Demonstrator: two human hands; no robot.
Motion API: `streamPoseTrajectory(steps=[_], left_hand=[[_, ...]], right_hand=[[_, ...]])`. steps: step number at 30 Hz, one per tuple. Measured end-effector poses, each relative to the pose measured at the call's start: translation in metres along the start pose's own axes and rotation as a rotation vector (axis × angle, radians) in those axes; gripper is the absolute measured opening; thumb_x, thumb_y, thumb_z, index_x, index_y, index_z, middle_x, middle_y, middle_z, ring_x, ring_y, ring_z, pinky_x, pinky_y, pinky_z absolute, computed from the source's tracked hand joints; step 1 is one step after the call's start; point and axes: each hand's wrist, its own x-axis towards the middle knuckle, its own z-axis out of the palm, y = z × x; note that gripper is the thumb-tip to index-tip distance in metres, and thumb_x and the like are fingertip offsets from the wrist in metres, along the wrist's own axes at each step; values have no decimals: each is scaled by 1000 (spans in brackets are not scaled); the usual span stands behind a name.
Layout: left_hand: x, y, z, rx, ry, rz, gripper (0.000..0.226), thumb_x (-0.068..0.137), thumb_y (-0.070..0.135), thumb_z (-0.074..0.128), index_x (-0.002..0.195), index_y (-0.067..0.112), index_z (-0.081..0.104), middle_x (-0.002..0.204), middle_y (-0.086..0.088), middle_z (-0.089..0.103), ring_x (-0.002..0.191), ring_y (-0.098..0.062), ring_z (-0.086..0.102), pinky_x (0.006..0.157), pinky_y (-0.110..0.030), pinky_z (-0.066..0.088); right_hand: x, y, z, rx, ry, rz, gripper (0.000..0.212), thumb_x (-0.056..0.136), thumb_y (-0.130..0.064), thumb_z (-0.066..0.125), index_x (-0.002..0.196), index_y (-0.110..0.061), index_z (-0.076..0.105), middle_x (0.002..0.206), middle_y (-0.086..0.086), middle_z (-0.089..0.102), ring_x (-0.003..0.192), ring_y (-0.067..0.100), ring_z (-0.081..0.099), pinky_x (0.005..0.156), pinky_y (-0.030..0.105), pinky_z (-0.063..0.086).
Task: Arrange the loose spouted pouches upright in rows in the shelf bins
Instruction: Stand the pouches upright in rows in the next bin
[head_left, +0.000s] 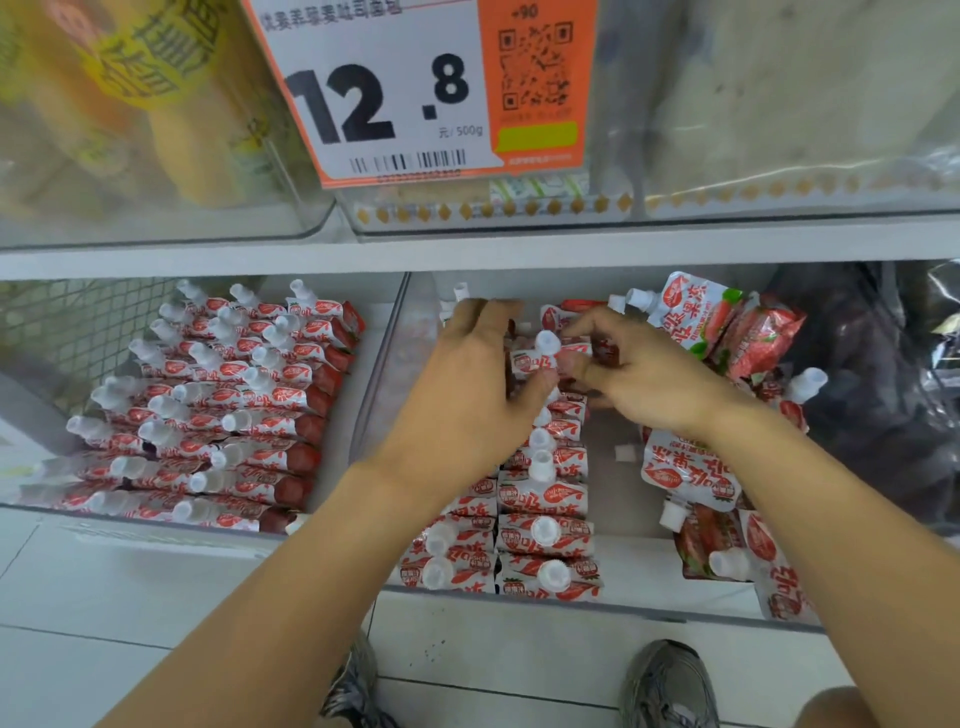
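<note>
Red-and-white spouted pouches with white caps fill two clear shelf bins. The left bin (363, 364) holds several neat upright rows (218, 410). In the middle bin (613, 605), two short rows (540, 525) stand at the front. My left hand (472, 395) rests on the rows' far end, fingers spread over the pouches. My right hand (639, 374) pinches an upright pouch (540, 358) by its top, just below the cap. Loose pouches (691, 467) lie in a jumble along the bin's right side.
A shelf edge (467, 249) runs above the bins with a large orange price tag (415, 88) hanging from it. Dark purple packets (883, 374) fill the bin at far right. White floor tiles and my two shoes (670, 686) show below.
</note>
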Motion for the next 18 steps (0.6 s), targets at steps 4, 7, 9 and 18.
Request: streamPoseTrajectory(steps=[4, 7, 9, 18], left_hand=[[-19, -5, 1, 53, -206, 55, 59, 88, 46, 59, 138, 23, 40, 134, 5, 48, 119, -10, 49, 91, -9, 33], [-23, -7, 1, 45, -227, 41, 62, 88, 47, 59, 141, 23, 35, 135, 1, 51, 117, -14, 53, 92, -20, 41], [-25, -4, 3, 1, -256, 22, 64, 90, 45, 58, 143, 23, 31, 134, -2, 54, 115, -14, 55, 94, -27, 46], [-34, -3, 8, 23, -381, 110, 67, 92, 47, 54, 148, 27, 24, 147, 5, 35, 130, -14, 39, 99, -20, 31]], right_hand=[[4, -4, -1, -317, 8, -60, 28, 91, -40, 65, 115, -27, 66, 118, -1, 56, 109, 17, 52, 95, 36, 45], [5, -6, 1, -401, 8, -79, 26, 93, -38, 62, 115, -25, 68, 113, 1, 60, 104, 19, 55, 91, 39, 48], [6, -4, 1, -398, 6, -63, 26, 97, -37, 57, 120, -26, 63, 111, 2, 63, 99, 22, 58, 85, 39, 50], [15, -4, 3, -294, -66, 63, 14, 96, -11, 58, 92, -23, 54, 96, 0, 59, 87, 24, 61, 61, 31, 52]])
